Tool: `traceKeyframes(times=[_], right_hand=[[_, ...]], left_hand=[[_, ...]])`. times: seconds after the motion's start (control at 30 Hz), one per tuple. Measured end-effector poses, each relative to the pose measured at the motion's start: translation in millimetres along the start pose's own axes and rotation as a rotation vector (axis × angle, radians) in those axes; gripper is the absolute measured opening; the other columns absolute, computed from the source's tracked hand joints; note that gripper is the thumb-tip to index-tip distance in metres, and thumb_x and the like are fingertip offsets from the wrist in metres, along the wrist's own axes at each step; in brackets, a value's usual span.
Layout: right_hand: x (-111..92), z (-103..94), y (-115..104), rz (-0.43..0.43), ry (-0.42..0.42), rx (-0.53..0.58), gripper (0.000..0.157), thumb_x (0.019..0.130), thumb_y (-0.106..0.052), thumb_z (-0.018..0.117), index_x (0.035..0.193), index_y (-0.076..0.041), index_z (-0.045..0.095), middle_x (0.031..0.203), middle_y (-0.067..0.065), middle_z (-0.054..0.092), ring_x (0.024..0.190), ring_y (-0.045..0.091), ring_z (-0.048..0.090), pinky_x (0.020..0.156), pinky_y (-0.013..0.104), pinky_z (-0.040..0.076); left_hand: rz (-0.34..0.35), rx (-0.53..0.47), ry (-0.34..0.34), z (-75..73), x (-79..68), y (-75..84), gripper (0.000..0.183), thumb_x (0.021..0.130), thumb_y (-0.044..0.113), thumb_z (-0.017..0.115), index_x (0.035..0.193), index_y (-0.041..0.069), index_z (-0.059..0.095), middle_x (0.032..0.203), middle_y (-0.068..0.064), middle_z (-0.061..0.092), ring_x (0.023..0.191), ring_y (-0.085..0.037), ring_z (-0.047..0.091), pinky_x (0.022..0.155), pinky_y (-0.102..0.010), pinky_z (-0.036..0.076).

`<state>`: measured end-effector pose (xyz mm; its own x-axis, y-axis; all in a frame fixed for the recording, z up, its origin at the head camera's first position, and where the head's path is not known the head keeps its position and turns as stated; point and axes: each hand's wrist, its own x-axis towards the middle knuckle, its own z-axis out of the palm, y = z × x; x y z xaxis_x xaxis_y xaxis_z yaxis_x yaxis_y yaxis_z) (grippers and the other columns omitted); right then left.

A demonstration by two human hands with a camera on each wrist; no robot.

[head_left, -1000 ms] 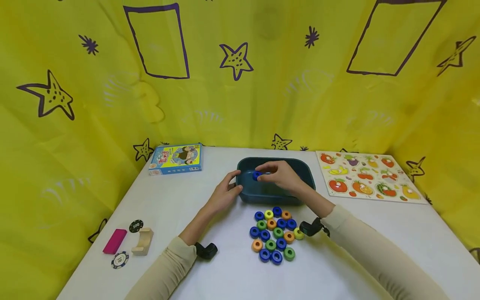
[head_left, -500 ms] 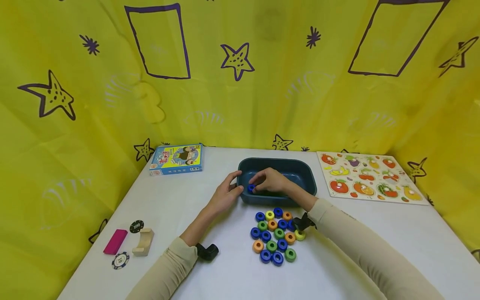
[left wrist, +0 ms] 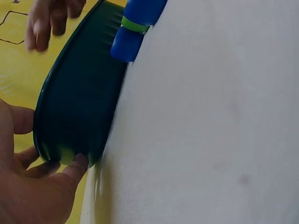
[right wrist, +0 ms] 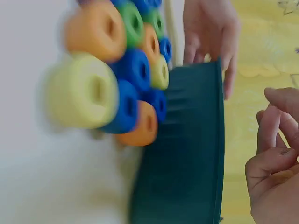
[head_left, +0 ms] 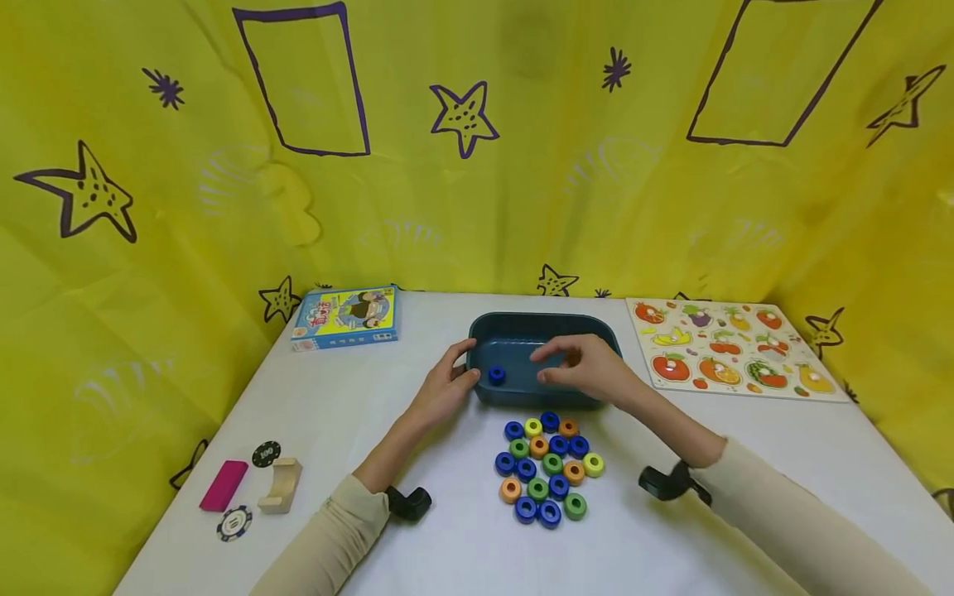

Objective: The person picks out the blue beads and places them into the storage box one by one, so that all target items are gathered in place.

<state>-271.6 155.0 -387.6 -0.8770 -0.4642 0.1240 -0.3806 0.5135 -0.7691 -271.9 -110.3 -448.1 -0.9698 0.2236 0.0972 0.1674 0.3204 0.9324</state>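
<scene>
A dark teal plastic bin [head_left: 547, 396] stands on the white table, with one blue ring-shaped bead [head_left: 497, 376] inside near its left end. My left hand [head_left: 441, 387] holds the bin's left end, fingers and thumb spread around the wall, as the left wrist view also shows. Over the right half of the bin is my right hand [head_left: 589, 368], its thumb and fingers parted and nothing between them. In front of the bin lies a cluster of several blue, green [head_left: 552, 464], orange [head_left: 574, 473] and yellow [head_left: 593, 464] beads with holes.
A fruit puzzle board [head_left: 734, 352] lies at the back right, a blue and yellow card box [head_left: 345, 318] at the back left. On the left are a magenta block [head_left: 224, 486], a wooden U-shaped piece [head_left: 281, 487], a black chip [head_left: 266, 454] and a white-and-blue chip [head_left: 234, 523].
My right hand lowered the blue bead into the bin's left end, let it go, and moved back to the right. The left hand has stayed on the bin.
</scene>
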Motion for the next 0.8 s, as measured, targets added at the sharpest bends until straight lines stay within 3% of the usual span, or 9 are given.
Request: traceKeyframes(times=[0.2, 0.3, 0.43, 0.53, 0.8], right_hand=[[-64, -6.2, 9, 0.035, -0.032, -0.004, 0.027, 0.079, -0.033, 0.074, 0.101, -0.018, 0.07, 0.092, -0.001, 0.064, 0.063, 0.018, 0.052, 0.05, 0.024, 0.04], [-82, -1.5, 22, 0.093, -0.018, -0.017, 0.028, 0.077, -0.033, 0.075, 0.1, -0.018, 0.07, 0.094, -0.001, 0.065, 0.063, 0.018, 0.052, 0.048, 0.024, 0.04], [-92, 8.8, 33, 0.16, 0.014, -0.025, 0.028, 0.073, -0.033, 0.078, 0.097, -0.02, 0.071, 0.089, -0.001, 0.064, 0.058, 0.016, 0.05, 0.046, 0.023, 0.039], [-94, 15.8, 36, 0.196, 0.026, -0.022, 0.027, 0.072, -0.032, 0.079, 0.095, -0.021, 0.071, 0.089, -0.002, 0.064, 0.053, 0.016, 0.048, 0.045, 0.023, 0.038], [-91, 25.0, 38, 0.222, 0.029, -0.03, 0.026, 0.071, -0.033, 0.08, 0.092, -0.021, 0.071, 0.094, -0.004, 0.065, 0.054, 0.017, 0.048, 0.046, 0.024, 0.037]], left_hand=[[-0.008, 0.011, 0.0, -0.2, 0.0, 0.9, 0.052, 0.093, 0.023, 0.053, 0.143, 0.023, 0.036, 0.148, 0.003, 0.029, 0.126, -0.029, 0.04, 0.1, -0.045, 0.034], [-0.011, 0.005, -0.017, -2.5, -6.5, 17.2, 0.052, 0.094, 0.019, 0.052, 0.143, 0.017, 0.034, 0.149, -0.003, 0.028, 0.127, -0.033, 0.039, 0.101, -0.047, 0.032], [-0.02, -0.009, -0.032, -4.5, -5.9, 17.3, 0.053, 0.095, 0.015, 0.052, 0.144, 0.014, 0.033, 0.15, -0.006, 0.025, 0.128, -0.035, 0.036, 0.101, -0.048, 0.031], [-0.01, -0.022, -0.023, -1.8, 1.3, 0.3, 0.053, 0.095, 0.018, 0.053, 0.144, 0.019, 0.033, 0.15, -0.002, 0.026, 0.129, -0.032, 0.036, 0.102, -0.047, 0.031], [-0.023, -0.013, 0.001, 1.1, 0.7, -1.2, 0.052, 0.094, 0.022, 0.053, 0.142, 0.024, 0.036, 0.149, 0.003, 0.028, 0.128, -0.029, 0.039, 0.099, -0.044, 0.036]])
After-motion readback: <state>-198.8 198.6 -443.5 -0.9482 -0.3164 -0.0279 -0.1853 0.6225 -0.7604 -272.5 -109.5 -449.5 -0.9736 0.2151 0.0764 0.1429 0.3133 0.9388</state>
